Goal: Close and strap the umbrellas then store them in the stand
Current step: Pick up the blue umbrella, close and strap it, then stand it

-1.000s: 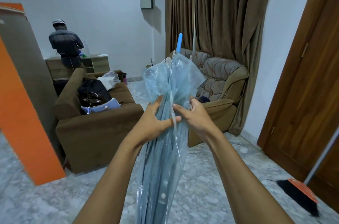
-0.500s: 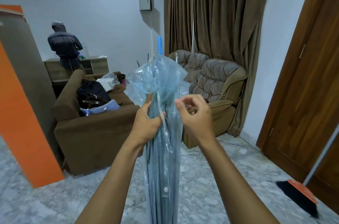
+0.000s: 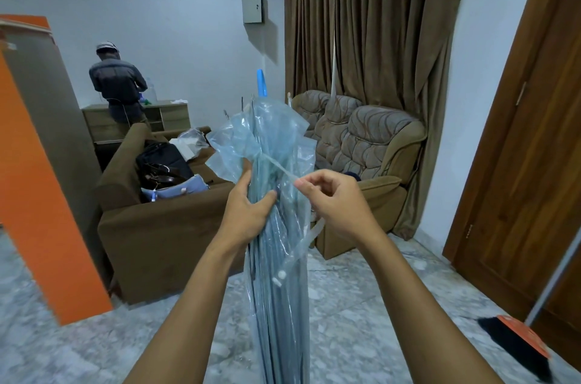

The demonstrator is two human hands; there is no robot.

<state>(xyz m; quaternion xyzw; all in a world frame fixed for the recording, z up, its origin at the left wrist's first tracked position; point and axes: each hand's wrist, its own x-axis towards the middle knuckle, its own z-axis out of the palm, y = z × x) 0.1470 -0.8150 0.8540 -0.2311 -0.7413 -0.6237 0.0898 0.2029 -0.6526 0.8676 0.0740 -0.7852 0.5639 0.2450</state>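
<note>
A closed clear blue plastic umbrella [image 3: 276, 273] stands upright in front of me, its blue tip [image 3: 261, 83] pointing up and its loose canopy folds bunched near the top. My left hand [image 3: 248, 213] grips the folded canopy around its middle. My right hand [image 3: 336, 201] pinches the thin clear strap [image 3: 279, 168], which runs taut up and left to the canopy. A white snap button [image 3: 280, 274] shows lower on the folds. No umbrella stand is in view.
A brown sofa [image 3: 157, 226] with bags on it stands at left, and a padded armchair [image 3: 371, 144] at right before brown curtains. A person [image 3: 118, 81] stands at the back cabinet, facing away. An orange wall [image 3: 28, 195] is left, a wooden door [image 3: 528, 147] and a broom [image 3: 515, 339] right.
My right hand has let go of the canopy, pinched the strap and drawn it out to the right. The umbrella has shifted a little left and stands more upright.
</note>
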